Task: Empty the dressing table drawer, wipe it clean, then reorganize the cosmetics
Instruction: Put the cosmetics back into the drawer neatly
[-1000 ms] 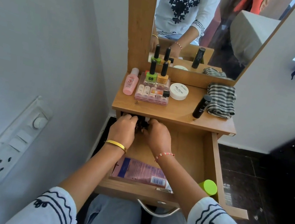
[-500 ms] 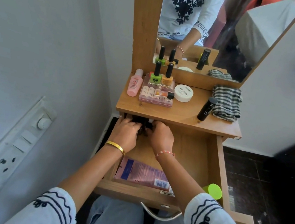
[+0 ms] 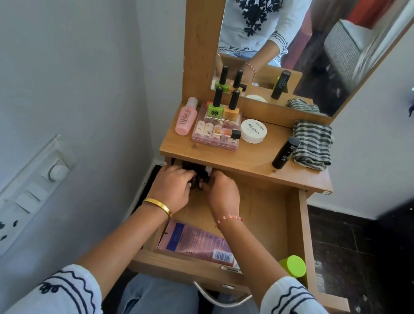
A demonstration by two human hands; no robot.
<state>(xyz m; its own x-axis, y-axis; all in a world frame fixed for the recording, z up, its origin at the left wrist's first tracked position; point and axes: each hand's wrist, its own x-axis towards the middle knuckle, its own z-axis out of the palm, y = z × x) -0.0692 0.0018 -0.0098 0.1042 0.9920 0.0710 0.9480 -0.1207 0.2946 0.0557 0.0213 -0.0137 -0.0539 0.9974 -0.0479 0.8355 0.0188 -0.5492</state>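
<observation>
A: From the head view, where do the hands sit?

B: Both are deep at the back of the open wooden drawer (image 3: 295,226), under the lip of the wooden dressing table top (image 3: 248,163). The left hand (image 3: 172,188) and right hand (image 3: 222,196) face each other with a small dark clump of something (image 3: 198,178) between them.

A: Are they holding it?

B: The fingers of both hands curl in towards it and seem to pinch it from either side. What it is, I cannot tell; it is dark and half in shadow.

A: Which hand is nearer?

B: About equal. The clump lies just ahead of both sets of fingertips, towards the table's back. I'd judge the lift has to come back towards the body first, since the table top overhangs it.

A: What else is left in the drawer?

B: Behind the wrists, close to the drawer front, a flat pink and purple sachet (image 3: 197,243) lies with its long axis across the drawer. Off behind the right forearm, in the near right corner, a lime green round cap (image 3: 293,266) shows.

A: And above?

B: A striped grey folded cloth (image 3: 312,145) rests on the table top, ahead and to the right of the grip, likely for the wiping.
</observation>
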